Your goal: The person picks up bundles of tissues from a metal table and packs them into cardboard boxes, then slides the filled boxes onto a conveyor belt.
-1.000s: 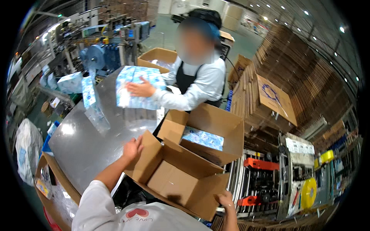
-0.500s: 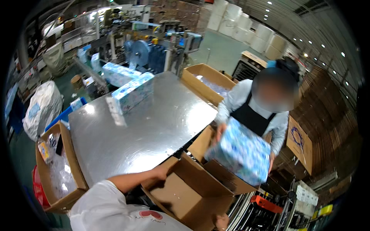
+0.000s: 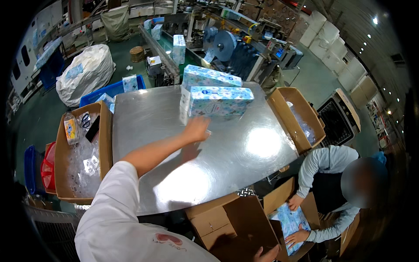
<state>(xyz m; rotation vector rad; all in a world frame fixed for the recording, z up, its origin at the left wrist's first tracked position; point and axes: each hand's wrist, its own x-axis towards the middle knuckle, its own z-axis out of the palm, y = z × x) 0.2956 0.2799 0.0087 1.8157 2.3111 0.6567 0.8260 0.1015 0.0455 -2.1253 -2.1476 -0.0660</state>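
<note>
My left hand (image 3: 197, 130) reaches over the metal table (image 3: 148, 131), fingers loosely bent, thumb apart, nothing seen in it. Just beyond it stands a blue-and-white floral pack (image 3: 221, 101), with a second floral pack (image 3: 211, 76) behind. At the lower edge, my right hand (image 3: 267, 254) is partly cut off, its thumb and fingers spread beside the wall of an open cardboard box (image 3: 251, 218). I see no packs inside that box. To its right, a co-worker's hands (image 3: 297, 236) press on a floral pack (image 3: 293, 220) inside another carton (image 3: 279, 196).
Left of the table, a carton (image 3: 104, 153) holds clear plastic, a bottle (image 3: 71, 129), scissors (image 3: 85, 120) and a dark phone-like object (image 3: 93, 129). Another carton (image 3: 279, 100) stands at the table's right. Beyond is a conveyor (image 3: 161, 50) with machinery.
My left hand has left the box and moved forward over the table. The co-worker's pack has gone down into the right-hand carton. My view has swung; both floral packs now appear farther right.
</note>
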